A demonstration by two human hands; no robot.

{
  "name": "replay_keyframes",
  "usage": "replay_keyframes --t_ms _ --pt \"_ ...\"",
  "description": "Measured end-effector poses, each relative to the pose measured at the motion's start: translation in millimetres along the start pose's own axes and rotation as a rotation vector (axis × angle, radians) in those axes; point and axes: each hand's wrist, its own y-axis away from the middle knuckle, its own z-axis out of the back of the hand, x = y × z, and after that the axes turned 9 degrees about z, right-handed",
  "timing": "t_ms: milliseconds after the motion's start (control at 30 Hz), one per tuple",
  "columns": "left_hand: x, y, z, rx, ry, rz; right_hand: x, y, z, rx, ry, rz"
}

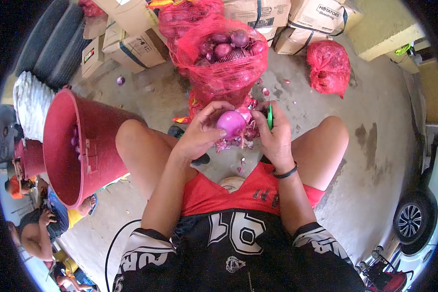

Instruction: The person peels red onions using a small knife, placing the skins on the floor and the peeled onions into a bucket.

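Onion (231, 123) at centre: grasping it in the left hand (203, 125), gripping a knife (270, 118) in the right hand (277, 136), just to its right; holding both above peels (222, 144), facing an open sack (228, 78) on the far side, with a tub (107, 119) to the left.

The wearer (233, 263) has two hands (199, 134) (279, 138) and one wristband (285, 173); there are one held onion (230, 124), one green knife (270, 117), one spoked wheel (410, 221).

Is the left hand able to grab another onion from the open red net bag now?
Probably not right away: the left hand is holding a purple onion. Otherwise, the red net bag is open ahead, with nothing seeming to block it.
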Motion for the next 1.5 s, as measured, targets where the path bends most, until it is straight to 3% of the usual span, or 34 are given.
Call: replay_keyframes --t_ms 367,467,533,567,700,767,833,1167,1233,1300,1367,1500 --pt "-0.2 -1.7 7.3 -0.028 0.231 0.077 -10.6 0.5 10.0 -0.2 -0.091 -0.117" --pt "3.5 -0.7 9.2 0.055 0.424 -0.011 -9.7 -0.9 11.0 -0.243 -0.069 -0.156" --pt "-1.0 -0.4 7.4 0.006 0.36 -0.066 -10.2 -3.6 17.4 -0.256 -0.093 -0.164" --pt "-2.7 -0.8 6.8 -0.018 0.329 -0.093 -22.5 -0.6 21.3 -0.141 0.048 -0.196" --pt "-2.0 -5.1 8.5 -0.071 0.296 -0.118 -3.9 5.3 9.0 0.113 -0.041 0.152" --pt "-0.9 -4.8 7.7 -0.128 0.257 -0.133 7.9 11.7 3.7 0.234 -0.141 0.104" --pt "-2.6 -4.1 3.7 -0.124 0.248 -0.149 18.4 14.6 -2.3 0.28 -0.077 0.211" --pt "-3.6 -3.9 0.5 -0.148 0.222 -0.208 23.5 14.9 -18.4 0.246 -0.017 0.218" --pt "-4.6 -3.6 -2.7 -0.132 0.224 -0.219 17.6 12.4 -19.8 0.163 -0.019 0.309" --pt "-3.7 -3.9 -0.5 -0.121 0.218 -0.212 16.6 12.7 -17.8 0.122 -0.148 0.203" --pt "1.0 -4.5 7.9 -0.118 0.206 -0.186 20.7 17.4 -11.7 0.123 -0.4 -0.103" --pt "-0.3 -5.2 1.2 -0.099 0.298 -0.176 13.7 15.9 -11.6 0.022 -0.545 -0.157"
